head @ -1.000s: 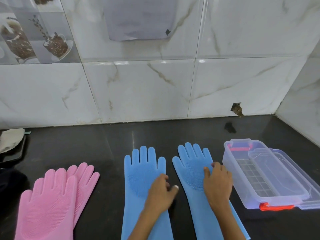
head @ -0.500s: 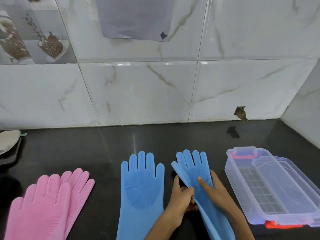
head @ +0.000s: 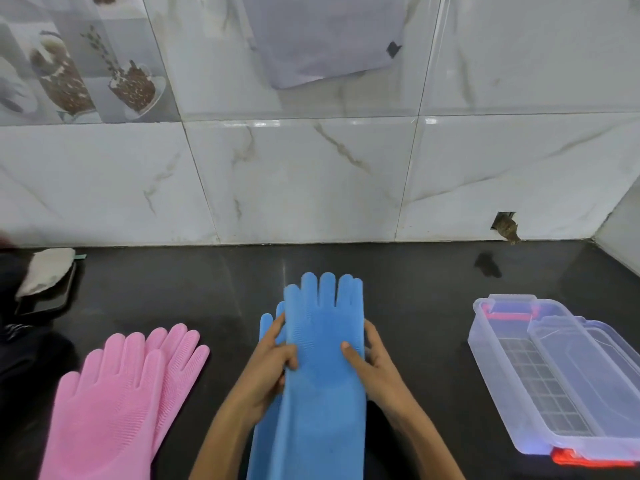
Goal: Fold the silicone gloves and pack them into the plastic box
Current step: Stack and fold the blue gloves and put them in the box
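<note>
Lying flat well left of the left hand (head: 273, 362), the pink gloves (head: 121, 403) waited their turn. That hand pinched the top blue glove (head: 322, 341) at its left edge, right hand (head: 372, 362) clamped the right edge, squaring it over the lower blue glove (head: 266, 327), likely so both fold together. Plastic box (head: 485, 344) sat open well right of the right hand, in reach.

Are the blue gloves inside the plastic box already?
No, the blue gloves lie stacked on the black counter, held by both hands, and the plastic box sits apart to their right.
</note>
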`<state>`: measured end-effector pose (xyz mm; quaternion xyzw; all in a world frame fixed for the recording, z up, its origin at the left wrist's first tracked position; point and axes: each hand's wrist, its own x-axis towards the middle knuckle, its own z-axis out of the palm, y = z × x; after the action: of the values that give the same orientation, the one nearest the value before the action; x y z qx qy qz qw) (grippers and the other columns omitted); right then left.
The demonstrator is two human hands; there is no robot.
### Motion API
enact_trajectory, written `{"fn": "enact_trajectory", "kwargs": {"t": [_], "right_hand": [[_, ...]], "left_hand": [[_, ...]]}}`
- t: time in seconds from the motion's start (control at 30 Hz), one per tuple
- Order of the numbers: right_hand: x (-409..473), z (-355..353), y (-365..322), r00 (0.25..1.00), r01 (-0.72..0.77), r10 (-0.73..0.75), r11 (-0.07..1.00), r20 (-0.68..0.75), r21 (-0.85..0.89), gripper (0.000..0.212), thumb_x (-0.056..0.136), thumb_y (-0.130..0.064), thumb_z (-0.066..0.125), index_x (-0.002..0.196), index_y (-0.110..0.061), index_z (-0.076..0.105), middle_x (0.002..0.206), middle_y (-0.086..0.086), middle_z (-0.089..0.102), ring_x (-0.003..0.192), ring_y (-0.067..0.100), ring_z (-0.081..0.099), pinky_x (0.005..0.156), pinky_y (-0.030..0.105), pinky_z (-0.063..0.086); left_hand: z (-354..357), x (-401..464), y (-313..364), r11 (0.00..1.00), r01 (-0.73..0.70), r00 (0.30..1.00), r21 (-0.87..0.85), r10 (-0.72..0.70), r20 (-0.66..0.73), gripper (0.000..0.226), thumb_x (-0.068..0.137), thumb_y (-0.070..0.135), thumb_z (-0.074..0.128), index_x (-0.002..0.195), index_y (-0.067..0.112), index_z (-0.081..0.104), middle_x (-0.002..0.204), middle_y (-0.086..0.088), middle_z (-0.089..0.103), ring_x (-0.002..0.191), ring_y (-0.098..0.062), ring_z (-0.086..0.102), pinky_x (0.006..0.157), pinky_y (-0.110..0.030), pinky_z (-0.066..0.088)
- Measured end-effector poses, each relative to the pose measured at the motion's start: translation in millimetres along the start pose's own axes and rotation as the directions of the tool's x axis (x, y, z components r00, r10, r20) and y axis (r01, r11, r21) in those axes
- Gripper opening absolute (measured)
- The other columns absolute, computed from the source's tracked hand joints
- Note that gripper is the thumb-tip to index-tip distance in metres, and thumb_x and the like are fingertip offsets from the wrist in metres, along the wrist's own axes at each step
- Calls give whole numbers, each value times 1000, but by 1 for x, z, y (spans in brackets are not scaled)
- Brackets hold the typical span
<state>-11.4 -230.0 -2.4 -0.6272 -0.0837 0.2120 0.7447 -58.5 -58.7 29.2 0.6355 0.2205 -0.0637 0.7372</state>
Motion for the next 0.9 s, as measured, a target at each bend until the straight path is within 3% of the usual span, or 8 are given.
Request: {"fn": "enact_trajectory", "kwargs": {"t": [0.1, 0.2, 0.37, 0.47, 0.53, 0.7, 0.8, 0.9], "right_hand": [[-3, 5, 9, 995, -95, 101, 978, 26, -185, 37, 91, -25, 60, 124, -39, 47, 106, 0, 69, 88, 12, 72, 62, 25, 58], [-3, 3, 17, 986, -169, 155, 931, -68, -324, 26, 91, -28, 60, 116, -21, 56, 98, 5, 70, 83, 15, 72, 65, 38, 61], [-6, -9, 20, 955, -284, 227, 885, -192, -369, 18, 91, -23, 62, 104, -10, 63, 92, 1, 72, 77, 14, 72, 61, 23, 58], [-6, -11, 23, 945, -304, 230, 878, -232, -369, 18, 87, -19, 68, 101, -9, 66, 89, 2, 73, 75, 13, 72, 59, 21, 57], [-7, -8, 24, 944, -302, 221, 879, -245, -370, 18, 84, -20, 70, 99, -10, 66, 89, 3, 73, 75, 13, 72, 58, 19, 56], [-9, 2, 28, 940, -255, 121, 871, -320, -421, 16, 80, -27, 75, 90, -17, 67, 79, -3, 72, 65, 6, 68, 50, 12, 49], [-10, 4, 30, 937, -231, 65, 853, -342, -469, 13, 79, -29, 75, 84, -21, 66, 72, -5, 71, 59, 3, 66, 47, 11, 47], [-9, 5, 32, 937, -223, 32, 824, -349, -521, 12, 80, -31, 74, 83, -23, 66, 70, -7, 70, 59, 3, 66, 54, 17, 54]], "left_hand": [[-24, -2, -15, 988, 69, 995, 137, -58, -84, 73, 72, -8, 48, 127, 39, 50, 95, -5, 70, 73, -20, 67, 58, -31, 53], [-32, -6, -31, 961, 108, 988, 255, -76, -132, 65, 81, -4, 57, 137, 27, 43, 87, -9, 65, 82, -21, 66, 64, -31, 56], [-33, -13, -39, 924, 108, 958, 366, 2, -287, 19, 84, 18, 70, 101, 15, 61, 84, -7, 69, 74, -16, 68, 54, -26, 58], [-33, -17, -42, 859, 178, 921, 480, 27, -390, 14, 86, 23, 68, 82, 10, 67, 78, -6, 68, 66, -19, 65, 66, -36, 61], [-32, -18, -44, 792, 212, 908, 572, 57, -416, 17, 88, 28, 64, 80, 13, 67, 78, -2, 68, 68, -20, 66, 74, -37, 58], [-29, -19, -43, 648, 205, 875, 733, 215, -434, 18, 93, 29, 56, 79, 19, 58, 75, 5, 61, 66, -10, 57, 59, -23, 40], [-31, -19, -40, 672, 210, 883, 710, 181, -432, 16, 91, 29, 60, 81, 16, 60, 80, 1, 65, 72, -17, 64, 72, -34, 55], [-33, -20, -39, 725, 195, 890, 661, 152, -429, 15, 88, 26, 64, 82, 13, 63, 84, -3, 67, 77, -19, 66, 81, -42, 58]]}}
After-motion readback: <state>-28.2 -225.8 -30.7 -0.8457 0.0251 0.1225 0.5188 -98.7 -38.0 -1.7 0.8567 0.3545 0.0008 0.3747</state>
